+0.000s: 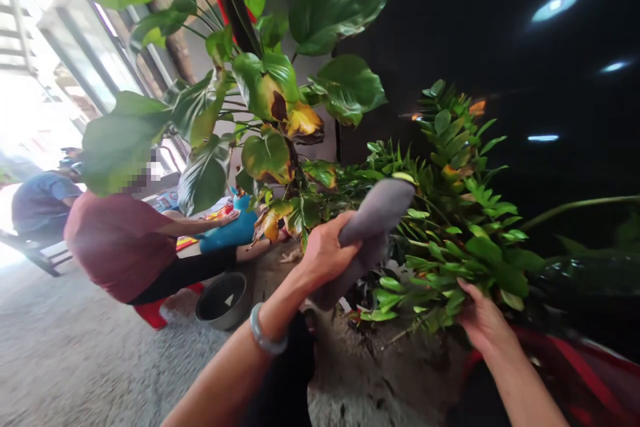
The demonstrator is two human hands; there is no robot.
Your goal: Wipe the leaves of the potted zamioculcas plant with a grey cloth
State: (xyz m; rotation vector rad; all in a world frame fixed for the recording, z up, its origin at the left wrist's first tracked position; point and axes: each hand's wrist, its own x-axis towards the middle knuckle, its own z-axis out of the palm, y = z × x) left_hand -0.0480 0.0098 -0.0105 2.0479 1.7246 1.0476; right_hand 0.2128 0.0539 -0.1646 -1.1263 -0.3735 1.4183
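My left hand (327,250), a pale bangle (267,330) on its wrist, is closed round a bunched grey cloth (383,210). A small yellow-green edge shows at the cloth's upper tip; I cannot tell whether it is a leaf. Lower right, my right hand (480,320) has its thumb against the leaves of a bushy green plant (450,253), and its other fingers are partly hidden among them. To the left stands a taller plant (270,83) with broad leaves, some yellowed and brown at the edges.
A person in a dark red shirt (115,233) sits on a red stool (153,313), one hand on a blue toy animal (225,230). A dark basin (223,300) stands on the concrete floor. Another person (43,203) sits farther back. A dark shiny wall (480,20) rises behind the plants.
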